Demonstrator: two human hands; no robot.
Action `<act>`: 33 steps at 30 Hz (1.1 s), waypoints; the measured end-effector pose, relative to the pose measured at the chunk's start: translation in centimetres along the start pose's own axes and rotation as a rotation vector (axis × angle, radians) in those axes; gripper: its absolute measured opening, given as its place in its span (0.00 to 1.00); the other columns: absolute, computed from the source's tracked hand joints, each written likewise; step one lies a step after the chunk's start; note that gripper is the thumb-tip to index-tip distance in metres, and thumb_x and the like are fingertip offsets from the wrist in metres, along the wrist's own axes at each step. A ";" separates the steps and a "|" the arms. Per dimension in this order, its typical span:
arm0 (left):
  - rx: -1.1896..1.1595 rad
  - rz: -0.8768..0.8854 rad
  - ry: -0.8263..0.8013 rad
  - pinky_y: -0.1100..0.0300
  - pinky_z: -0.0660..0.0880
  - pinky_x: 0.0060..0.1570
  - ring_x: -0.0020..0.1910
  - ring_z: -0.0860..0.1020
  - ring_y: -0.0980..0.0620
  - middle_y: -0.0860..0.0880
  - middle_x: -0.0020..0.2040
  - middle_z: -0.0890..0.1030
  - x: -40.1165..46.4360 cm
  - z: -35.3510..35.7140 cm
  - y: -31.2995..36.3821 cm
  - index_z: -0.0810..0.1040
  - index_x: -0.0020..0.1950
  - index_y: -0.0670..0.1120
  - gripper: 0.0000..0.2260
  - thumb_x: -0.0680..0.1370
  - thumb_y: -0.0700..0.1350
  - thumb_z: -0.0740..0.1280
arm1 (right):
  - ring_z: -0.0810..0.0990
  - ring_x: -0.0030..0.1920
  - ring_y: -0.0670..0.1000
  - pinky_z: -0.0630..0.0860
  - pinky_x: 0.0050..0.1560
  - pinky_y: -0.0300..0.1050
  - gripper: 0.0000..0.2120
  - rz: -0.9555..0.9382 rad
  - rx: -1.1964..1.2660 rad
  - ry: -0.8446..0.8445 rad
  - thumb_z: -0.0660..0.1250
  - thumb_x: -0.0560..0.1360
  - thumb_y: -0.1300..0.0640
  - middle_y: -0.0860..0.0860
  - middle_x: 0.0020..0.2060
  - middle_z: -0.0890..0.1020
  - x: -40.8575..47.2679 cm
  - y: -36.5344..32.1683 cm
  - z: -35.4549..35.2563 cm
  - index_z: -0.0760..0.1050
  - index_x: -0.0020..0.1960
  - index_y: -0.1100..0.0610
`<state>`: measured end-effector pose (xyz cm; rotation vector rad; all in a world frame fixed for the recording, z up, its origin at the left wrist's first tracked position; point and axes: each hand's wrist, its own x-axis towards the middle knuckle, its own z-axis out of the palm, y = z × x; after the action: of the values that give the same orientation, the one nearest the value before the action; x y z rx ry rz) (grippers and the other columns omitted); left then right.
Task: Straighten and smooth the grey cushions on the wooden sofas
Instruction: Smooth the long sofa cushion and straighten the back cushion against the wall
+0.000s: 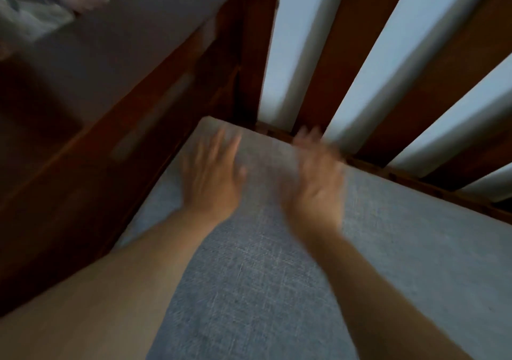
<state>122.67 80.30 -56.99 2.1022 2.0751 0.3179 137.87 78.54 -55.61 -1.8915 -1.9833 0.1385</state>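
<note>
Both flat hands (213, 177) (315, 182) on grey cushion (263, 276).

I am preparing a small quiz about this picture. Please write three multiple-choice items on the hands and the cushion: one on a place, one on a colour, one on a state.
1. Where are both hands?
A. over the grey woven seat cushion, near its far corner
B. on the floor
C. on a table

2. What colour is the slatted sofa frame?
A. white
B. dark red-brown
C. green

3. How is the left hand?
A. closed in a fist
B. holding a cup
C. open, fingers spread

Answers: 1 A, both the left and the right hand lie over the fabric; 2 B, the slats look brown; 3 C, fingers are apart.
</note>
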 end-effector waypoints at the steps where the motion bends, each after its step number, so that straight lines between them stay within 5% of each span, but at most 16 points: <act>1: 0.086 -0.067 -0.154 0.38 0.49 0.72 0.77 0.45 0.44 0.49 0.79 0.47 -0.9 1.8 -0.7 0.48 0.78 0.55 0.27 0.81 0.57 0.52 | 0.45 0.77 0.56 0.46 0.76 0.58 0.31 -0.018 -0.146 -0.251 0.49 0.79 0.39 0.53 0.78 0.48 -1.4 0.9 1.9 0.45 0.79 0.48; 2: 0.139 -0.126 -0.248 0.37 0.47 0.72 0.77 0.41 0.45 0.50 0.79 0.43 -0.9 2.7 -1.3 0.44 0.78 0.57 0.28 0.80 0.60 0.49 | 0.40 0.77 0.55 0.40 0.76 0.57 0.32 -0.027 -0.206 -0.420 0.47 0.79 0.36 0.51 0.78 0.44 -1.7 1.7 3.0 0.42 0.78 0.46; 4: 0.082 -0.146 -0.308 0.37 0.46 0.72 0.77 0.41 0.44 0.48 0.79 0.42 0.4 1.9 -0.6 0.46 0.78 0.55 0.29 0.80 0.61 0.51 | 0.43 0.77 0.53 0.39 0.75 0.53 0.33 -0.056 -0.138 -0.468 0.56 0.78 0.38 0.50 0.78 0.47 -0.7 3.0 1.3 0.48 0.78 0.46; 8: -0.204 0.019 0.192 0.38 0.45 0.70 0.77 0.48 0.46 0.46 0.79 0.52 1.5 -0.7 5.9 0.57 0.77 0.48 0.26 0.81 0.54 0.56 | 0.58 0.75 0.53 0.49 0.75 0.54 0.25 0.070 -0.021 0.157 0.60 0.78 0.48 0.53 0.74 0.63 -1.1 7.5 -5.4 0.65 0.74 0.54; 9: -0.190 0.085 0.173 0.36 0.45 0.70 0.77 0.49 0.45 0.47 0.79 0.51 0.3 0.5 8.1 0.56 0.78 0.50 0.26 0.80 0.55 0.55 | 0.55 0.76 0.53 0.50 0.75 0.55 0.26 0.149 -0.096 0.071 0.55 0.79 0.45 0.53 0.76 0.60 -2.8 9.1 -5.5 0.61 0.75 0.52; 11: 0.013 0.149 -0.112 0.33 0.45 0.70 0.77 0.44 0.43 0.50 0.79 0.45 -3.5 4.0 10.9 0.50 0.79 0.55 0.29 0.78 0.62 0.47 | 0.47 0.77 0.52 0.48 0.76 0.55 0.31 0.190 -0.229 -0.332 0.50 0.79 0.38 0.51 0.78 0.50 -5.2 12.1 -4.0 0.51 0.78 0.48; 13: 0.072 0.156 -0.233 0.34 0.46 0.71 0.77 0.42 0.43 0.52 0.79 0.43 -3.5 6.3 13.5 0.47 0.78 0.58 0.31 0.77 0.65 0.48 | 0.55 0.76 0.53 0.53 0.75 0.54 0.31 0.167 -0.082 -0.387 0.59 0.78 0.41 0.53 0.77 0.58 -4.1 15.0 -5.6 0.58 0.77 0.51; 15: -0.061 0.221 -0.128 0.37 0.46 0.71 0.77 0.45 0.47 0.52 0.79 0.48 -2.4 4.6 16.7 0.51 0.78 0.54 0.29 0.79 0.60 0.56 | 0.66 0.71 0.57 0.59 0.72 0.57 0.24 0.114 0.010 0.014 0.64 0.76 0.49 0.56 0.70 0.70 -3.4 16.7 -9.3 0.70 0.70 0.56; 17: -0.194 0.237 0.112 0.37 0.46 0.70 0.77 0.49 0.48 0.51 0.79 0.52 -3.4 4.4 20.4 0.55 0.78 0.51 0.27 0.80 0.55 0.57 | 0.66 0.71 0.57 0.58 0.72 0.58 0.23 0.212 -0.074 0.344 0.62 0.76 0.52 0.56 0.69 0.71 -5.7 20.1 -11.6 0.71 0.70 0.56; 20: 0.005 0.327 -0.117 0.34 0.46 0.71 0.78 0.45 0.46 0.51 0.79 0.47 -8.6 8.2 23.8 0.49 0.79 0.54 0.28 0.79 0.59 0.49 | 0.47 0.77 0.53 0.45 0.76 0.58 0.32 0.395 -0.305 -0.154 0.50 0.78 0.38 0.52 0.78 0.52 -12.7 23.9 -9.0 0.51 0.78 0.50; 22: 0.074 0.314 -0.259 0.35 0.43 0.71 0.77 0.42 0.47 0.52 0.79 0.44 -8.9 9.9 25.4 0.47 0.78 0.56 0.27 0.80 0.60 0.48 | 0.46 0.77 0.52 0.44 0.76 0.56 0.31 0.399 -0.194 -0.339 0.54 0.79 0.39 0.50 0.78 0.49 -13.4 26.1 -9.8 0.52 0.78 0.48; 24: -0.033 0.308 -0.222 0.37 0.42 0.71 0.77 0.44 0.48 0.51 0.79 0.48 -8.8 8.2 27.8 0.52 0.78 0.53 0.27 0.80 0.59 0.53 | 0.56 0.75 0.52 0.53 0.75 0.56 0.24 0.431 -0.068 -0.138 0.61 0.79 0.48 0.49 0.76 0.58 -13.7 26.7 -14.0 0.63 0.74 0.50; 27: -0.257 0.373 0.016 0.38 0.42 0.71 0.78 0.49 0.47 0.50 0.79 0.54 -14.2 8.1 30.2 0.60 0.76 0.51 0.26 0.79 0.57 0.54 | 0.61 0.72 0.55 0.58 0.72 0.58 0.21 0.556 -0.062 0.293 0.59 0.79 0.52 0.52 0.73 0.66 -19.6 27.7 -16.3 0.68 0.71 0.54; 30: -0.040 0.545 -0.241 0.33 0.50 0.69 0.77 0.52 0.45 0.49 0.78 0.57 -21.7 11.0 30.3 0.63 0.76 0.53 0.27 0.77 0.59 0.53 | 0.49 0.77 0.57 0.48 0.74 0.62 0.31 0.682 -0.171 -0.030 0.50 0.78 0.42 0.54 0.78 0.53 -26.1 26.3 -12.2 0.55 0.78 0.54; 32: -0.101 0.514 -0.244 0.31 0.54 0.68 0.77 0.55 0.45 0.48 0.77 0.59 -21.2 11.0 30.1 0.66 0.74 0.51 0.26 0.77 0.57 0.56 | 0.45 0.77 0.56 0.45 0.75 0.60 0.31 0.668 -0.070 -0.165 0.57 0.79 0.43 0.55 0.78 0.49 -25.0 25.7 -12.4 0.54 0.78 0.55; 33: -0.141 0.484 -0.166 0.31 0.54 0.68 0.77 0.55 0.45 0.47 0.77 0.60 -20.7 9.6 29.5 0.66 0.74 0.49 0.25 0.78 0.55 0.58 | 0.47 0.77 0.55 0.47 0.75 0.60 0.30 0.589 -0.003 -0.100 0.62 0.79 0.47 0.55 0.78 0.52 -23.9 24.4 -13.8 0.58 0.76 0.55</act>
<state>153.46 59.43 -58.98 2.4235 1.3929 0.3252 165.70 54.49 -56.27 -2.4561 -1.4195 0.3957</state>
